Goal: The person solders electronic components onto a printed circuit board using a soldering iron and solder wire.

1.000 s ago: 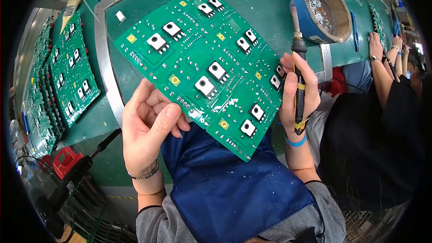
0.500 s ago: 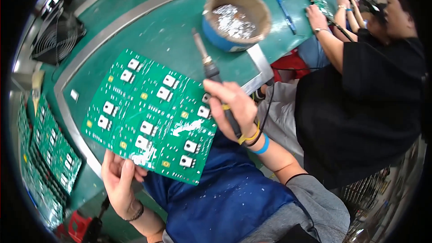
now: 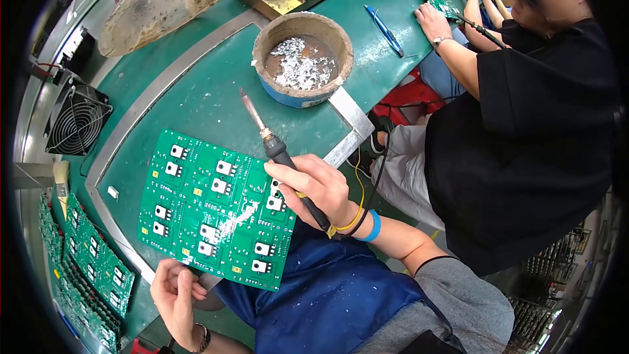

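Observation:
A large green circuit board with several white square components is tilted above the table edge and my lap. My left hand is closed at its lower left edge, with the fingers curled and partly hidden at the contact. In my right hand is a soldering iron, gripped like a pen, its bare tip raised past the board toward the far side. The right fingers overlap the board's upper right part. Beyond the tip stands a round blue pot with silvery solder scraps inside.
Stacked green boards and a brush stand at left, near a black fan. A dusty hood overhangs the far left. A blue pen lies beyond the pot. A co-worker in black sits at right.
The view has shifted, and the board sits lower and is turned slightly. The soldering iron remains in my right hand, my left hand at the board's lower edge.

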Tool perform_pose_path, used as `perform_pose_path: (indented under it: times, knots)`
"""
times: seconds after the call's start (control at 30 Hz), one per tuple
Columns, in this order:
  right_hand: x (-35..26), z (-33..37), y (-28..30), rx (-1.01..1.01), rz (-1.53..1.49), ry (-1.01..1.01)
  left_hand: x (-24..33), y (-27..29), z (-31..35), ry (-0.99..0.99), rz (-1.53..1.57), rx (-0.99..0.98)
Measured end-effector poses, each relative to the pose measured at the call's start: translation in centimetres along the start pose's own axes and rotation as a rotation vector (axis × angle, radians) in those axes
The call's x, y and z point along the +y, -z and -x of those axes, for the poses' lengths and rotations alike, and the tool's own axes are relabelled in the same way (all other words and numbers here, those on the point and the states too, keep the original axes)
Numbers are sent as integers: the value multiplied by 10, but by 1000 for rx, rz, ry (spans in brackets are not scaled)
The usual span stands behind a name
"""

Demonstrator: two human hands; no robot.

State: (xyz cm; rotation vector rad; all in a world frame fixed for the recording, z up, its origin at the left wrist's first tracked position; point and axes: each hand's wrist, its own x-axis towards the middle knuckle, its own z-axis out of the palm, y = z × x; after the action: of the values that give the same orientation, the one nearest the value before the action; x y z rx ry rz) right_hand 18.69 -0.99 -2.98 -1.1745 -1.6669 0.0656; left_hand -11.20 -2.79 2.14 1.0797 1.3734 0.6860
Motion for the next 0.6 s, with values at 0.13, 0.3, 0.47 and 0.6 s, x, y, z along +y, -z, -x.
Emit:
perform_pose_path:
  times: [0.13,0.3,0.47,0.6]
  knots:
    - [0,1,-5,-4,-54,-12,5,15,16,-168,-59,54]
    - [-4,-15,34,-193,-10,28,27,2,19,-368,-189,80]
    - [-6,-26,47,356,79,-201,53,-39,1,-563,-295,137]
    - [5,-35,64,215,152,-428,63,-53,-7,-482,-331,48]
